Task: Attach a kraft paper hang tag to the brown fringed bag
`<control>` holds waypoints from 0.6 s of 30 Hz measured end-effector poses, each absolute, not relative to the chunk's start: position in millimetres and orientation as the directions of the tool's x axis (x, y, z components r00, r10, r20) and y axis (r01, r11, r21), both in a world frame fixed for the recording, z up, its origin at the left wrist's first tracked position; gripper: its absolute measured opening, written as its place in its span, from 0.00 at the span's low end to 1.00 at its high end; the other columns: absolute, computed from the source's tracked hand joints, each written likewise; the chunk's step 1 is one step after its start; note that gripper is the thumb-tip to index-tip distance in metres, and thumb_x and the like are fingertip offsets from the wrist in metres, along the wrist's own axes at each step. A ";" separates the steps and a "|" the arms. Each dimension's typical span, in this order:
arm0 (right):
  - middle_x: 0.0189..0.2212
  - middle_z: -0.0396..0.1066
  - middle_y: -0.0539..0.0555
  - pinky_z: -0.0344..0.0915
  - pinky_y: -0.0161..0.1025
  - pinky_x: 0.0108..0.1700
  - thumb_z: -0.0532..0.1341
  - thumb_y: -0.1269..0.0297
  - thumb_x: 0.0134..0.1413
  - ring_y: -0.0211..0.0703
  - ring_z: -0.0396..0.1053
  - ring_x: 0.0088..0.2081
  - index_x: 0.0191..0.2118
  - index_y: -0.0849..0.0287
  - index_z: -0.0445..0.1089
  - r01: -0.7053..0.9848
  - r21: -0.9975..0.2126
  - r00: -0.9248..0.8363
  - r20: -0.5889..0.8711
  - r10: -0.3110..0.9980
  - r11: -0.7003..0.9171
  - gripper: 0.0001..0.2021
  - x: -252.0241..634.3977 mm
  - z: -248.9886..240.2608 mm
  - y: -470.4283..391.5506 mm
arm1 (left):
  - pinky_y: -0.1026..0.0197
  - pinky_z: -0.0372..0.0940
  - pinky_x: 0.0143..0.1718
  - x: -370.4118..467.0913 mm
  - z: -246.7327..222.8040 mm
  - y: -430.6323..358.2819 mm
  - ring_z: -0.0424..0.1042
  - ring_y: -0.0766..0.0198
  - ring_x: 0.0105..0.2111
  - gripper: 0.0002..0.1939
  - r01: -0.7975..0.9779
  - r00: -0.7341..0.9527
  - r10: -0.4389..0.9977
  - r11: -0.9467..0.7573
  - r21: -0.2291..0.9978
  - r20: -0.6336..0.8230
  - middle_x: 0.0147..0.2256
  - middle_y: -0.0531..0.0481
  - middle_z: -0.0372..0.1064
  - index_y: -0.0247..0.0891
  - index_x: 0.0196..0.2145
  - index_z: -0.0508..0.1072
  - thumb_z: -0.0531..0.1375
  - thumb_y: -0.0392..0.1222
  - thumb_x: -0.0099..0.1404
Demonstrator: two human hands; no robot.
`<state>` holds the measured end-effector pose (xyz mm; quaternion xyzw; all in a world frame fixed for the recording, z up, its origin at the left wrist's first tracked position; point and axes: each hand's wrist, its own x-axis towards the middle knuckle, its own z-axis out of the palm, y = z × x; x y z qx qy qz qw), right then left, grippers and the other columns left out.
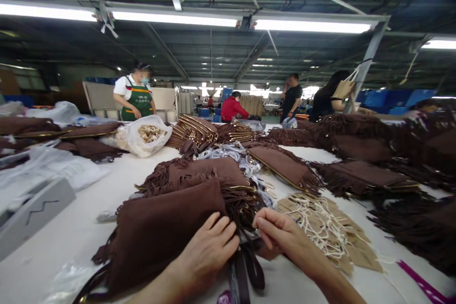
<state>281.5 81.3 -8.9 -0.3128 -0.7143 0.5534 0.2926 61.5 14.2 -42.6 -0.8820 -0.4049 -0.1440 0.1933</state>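
Note:
A dark brown fringed bag [160,228] lies slanted on the white table in front of me. My left hand [215,242] grips its right edge with bent fingers over the top; the thumb is hidden. Just right of that edge, my right hand [274,230] is closed in a pinch, and what sits between its fingertips is too small to make out. Dark brown straps [245,270] hang down below and between both hands. Behind the bag lies another brown fringed bag [210,171]. Brown paper tags [352,247] with white strings [320,223] are spread beside my right forearm.
Stacks of brown fringed bags [363,175] fill the right side. A plastic bag [142,149] of tan pieces stands at the back left, with a grey box [39,213] nearer. A purple strip [423,282] lies at the right front. Co-workers stand beyond the table.

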 end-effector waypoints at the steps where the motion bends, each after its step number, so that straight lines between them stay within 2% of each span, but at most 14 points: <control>1: 0.18 0.60 0.46 0.51 0.31 0.28 0.60 0.39 0.55 0.31 0.54 0.22 0.32 0.62 0.66 0.121 -0.975 -0.649 0.063 0.758 0.185 0.25 282.6 -9.2 82.4 | 0.49 0.47 0.60 62.4 -50.7 17.8 0.60 0.53 0.54 0.12 0.773 0.630 0.633 -0.561 -0.295 0.450 0.53 0.43 0.67 0.36 0.50 0.67 0.55 0.38 0.69; 3: 0.22 0.67 0.49 0.51 0.30 0.28 0.60 0.41 0.56 0.30 0.55 0.23 0.32 0.63 0.67 0.109 -0.979 -0.670 0.057 0.741 0.174 0.24 284.8 -9.6 83.2 | 0.47 0.45 0.61 63.9 -57.9 24.3 0.61 0.52 0.53 0.12 0.799 0.598 0.611 -0.499 -0.334 0.519 0.50 0.42 0.68 0.34 0.50 0.67 0.52 0.37 0.71; 4: 0.25 0.69 0.51 0.50 0.30 0.27 0.61 0.42 0.55 0.30 0.57 0.24 0.33 0.63 0.68 0.104 -0.980 -0.669 0.056 0.742 0.167 0.24 285.8 -9.3 83.3 | 0.47 0.47 0.60 64.0 -55.6 26.3 0.62 0.52 0.50 0.11 0.825 0.557 0.630 -0.492 -0.278 0.541 0.46 0.43 0.70 0.34 0.48 0.68 0.52 0.35 0.70; 5: 0.27 0.70 0.52 0.50 0.29 0.27 0.62 0.42 0.54 0.30 0.57 0.24 0.35 0.63 0.69 0.098 -0.983 -0.664 0.050 0.746 0.153 0.24 286.7 -8.6 83.5 | 0.48 0.50 0.57 63.6 -49.3 27.1 0.63 0.53 0.47 0.10 0.852 0.499 0.668 -0.496 -0.169 0.553 0.42 0.45 0.70 0.35 0.46 0.69 0.53 0.33 0.67; 8: 0.25 0.66 0.48 0.47 0.28 0.23 0.66 0.42 0.49 0.27 0.53 0.21 0.37 0.63 0.72 0.068 -0.995 -0.666 0.008 0.746 0.071 0.25 287.0 -3.4 85.8 | 0.54 0.58 0.47 58.2 -13.2 24.4 0.64 0.56 0.42 0.17 0.825 0.262 0.810 -0.470 0.313 0.525 0.38 0.48 0.69 0.38 0.40 0.70 0.53 0.25 0.55; 10: 0.22 0.63 0.47 0.43 0.28 0.21 0.67 0.42 0.49 0.24 0.49 0.19 0.36 0.64 0.73 0.019 -0.999 -0.682 0.018 0.731 0.042 0.25 283.0 3.0 89.1 | 0.57 0.59 0.43 52.2 13.1 22.3 0.65 0.58 0.41 0.19 0.726 0.130 0.871 -0.409 0.553 0.474 0.38 0.49 0.68 0.38 0.38 0.71 0.52 0.24 0.50; 12: 0.27 0.68 0.48 0.39 0.28 0.20 0.67 0.44 0.49 0.22 0.47 0.18 0.40 0.62 0.72 -0.057 -0.998 -0.701 0.064 0.710 0.034 0.24 274.7 11.3 93.6 | 0.60 0.58 0.40 45.5 30.5 23.2 0.65 0.60 0.37 0.16 0.601 0.061 0.919 -0.346 0.721 0.390 0.35 0.50 0.67 0.38 0.36 0.71 0.54 0.28 0.49; 14: 0.34 0.73 0.50 0.38 0.28 0.20 0.68 0.46 0.50 0.21 0.47 0.17 0.48 0.59 0.67 -0.120 -0.992 -0.719 0.117 0.685 0.043 0.26 262.4 20.5 98.6 | 0.62 0.57 0.34 38.3 35.7 27.8 0.62 0.63 0.32 0.12 0.417 0.019 0.953 -0.282 0.864 0.302 0.31 0.53 0.65 0.37 0.35 0.71 0.57 0.34 0.50; 16: 0.39 0.74 0.52 0.37 0.28 0.20 0.68 0.45 0.49 0.21 0.47 0.17 0.53 0.57 0.63 -0.137 -0.989 -0.734 0.143 0.664 0.062 0.31 247.8 29.9 103.3 | 0.64 0.53 0.30 30.8 31.4 34.1 0.58 0.66 0.28 0.13 0.218 -0.014 0.969 -0.239 0.946 0.248 0.28 0.55 0.62 0.35 0.36 0.70 0.61 0.40 0.51; 18: 0.38 0.75 0.53 0.37 0.29 0.21 0.68 0.43 0.47 0.22 0.47 0.18 0.51 0.59 0.64 -0.110 -0.989 -0.737 0.149 0.659 0.100 0.31 233.3 38.8 106.7 | 0.64 0.51 0.29 23.0 24.0 39.4 0.56 0.68 0.26 0.18 0.088 -0.028 0.976 -0.213 0.973 0.216 0.27 0.56 0.61 0.35 0.38 0.68 0.64 0.47 0.53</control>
